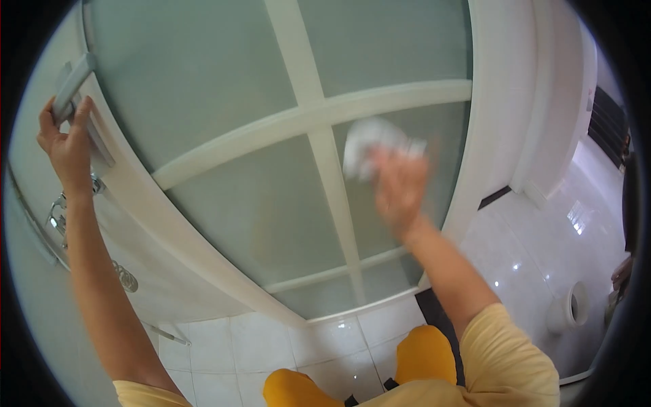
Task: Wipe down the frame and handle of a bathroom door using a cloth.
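Note:
A white-framed door with frosted glass panes (254,203) fills the middle of the view. At the upper left, my left hand (68,135) grips the grey lever handle (75,86) on the door's edge. My right hand (402,188), blurred, holds a white cloth (374,145) at the lower right pane, just right of the vertical bar (333,203). Whether the cloth touches the glass all over cannot be told.
Behind the door edge on the left are a chrome tap fitting (58,216) and a coiled hose (124,277). White floor tiles (259,343) lie below, with a dark threshold strip (442,315). A white cylindrical container (564,310) stands on the shiny floor at the right.

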Motion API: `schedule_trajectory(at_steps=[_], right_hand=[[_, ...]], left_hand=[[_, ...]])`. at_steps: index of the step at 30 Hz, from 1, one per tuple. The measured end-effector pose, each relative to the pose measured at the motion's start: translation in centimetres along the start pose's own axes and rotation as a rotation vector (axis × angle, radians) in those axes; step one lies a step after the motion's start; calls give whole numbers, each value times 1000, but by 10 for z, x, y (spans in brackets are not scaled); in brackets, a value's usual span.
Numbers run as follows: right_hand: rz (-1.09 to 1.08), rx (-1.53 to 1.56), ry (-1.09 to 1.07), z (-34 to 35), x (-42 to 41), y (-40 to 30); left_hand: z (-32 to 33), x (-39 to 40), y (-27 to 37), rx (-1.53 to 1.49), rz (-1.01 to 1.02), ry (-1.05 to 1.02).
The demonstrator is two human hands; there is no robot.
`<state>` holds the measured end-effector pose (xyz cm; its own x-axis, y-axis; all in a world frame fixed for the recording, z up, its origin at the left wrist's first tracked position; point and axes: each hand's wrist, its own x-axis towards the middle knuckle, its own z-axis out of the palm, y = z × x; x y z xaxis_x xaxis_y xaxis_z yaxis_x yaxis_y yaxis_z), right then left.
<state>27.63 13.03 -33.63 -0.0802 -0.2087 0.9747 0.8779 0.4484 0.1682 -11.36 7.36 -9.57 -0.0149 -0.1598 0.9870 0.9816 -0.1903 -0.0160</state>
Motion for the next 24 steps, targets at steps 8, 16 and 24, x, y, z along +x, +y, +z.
schedule_trajectory(at_steps=[8,16,24], right_hand=[[-55,608,-740,-72,-120,-49],[157,358,155,24,181,-33],[-487,581,-598,-8,-48,-119]], left_hand=[[-7,8,13,-80,-29,-11],[-9,4,15,-196,-35,-7],[-10,7,24,-288,-1,-1]])
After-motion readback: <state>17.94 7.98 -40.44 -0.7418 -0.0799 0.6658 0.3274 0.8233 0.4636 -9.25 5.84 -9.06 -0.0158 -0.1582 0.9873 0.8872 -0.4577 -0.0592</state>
